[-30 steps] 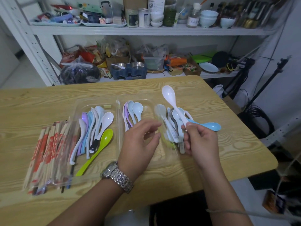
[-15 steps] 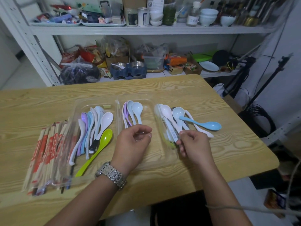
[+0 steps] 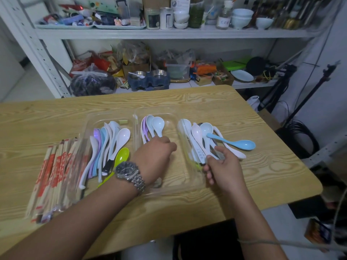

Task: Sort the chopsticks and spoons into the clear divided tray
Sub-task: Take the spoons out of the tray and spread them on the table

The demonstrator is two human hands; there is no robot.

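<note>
The wooden table (image 3: 262, 175) looks smooth, and the clear divided tray (image 3: 174, 184) on it is thin, light plastic. A tug from the right hand (image 3: 223, 166), whose fingers curl round handles in the loose spoons (image 3: 199, 139) heaped at the tray's right end, could well slide the tray or scatter that glossy, rounded pile. The blue spoon (image 3: 242, 145) lies across it, its bowl out over the table. The paper-wrapped chopsticks (image 3: 54, 171) lie flat along the tray's left edge. The left hand (image 3: 154, 156), apart from the right, sits curled in the middle compartment; whether it holds anything cannot be told.
</note>
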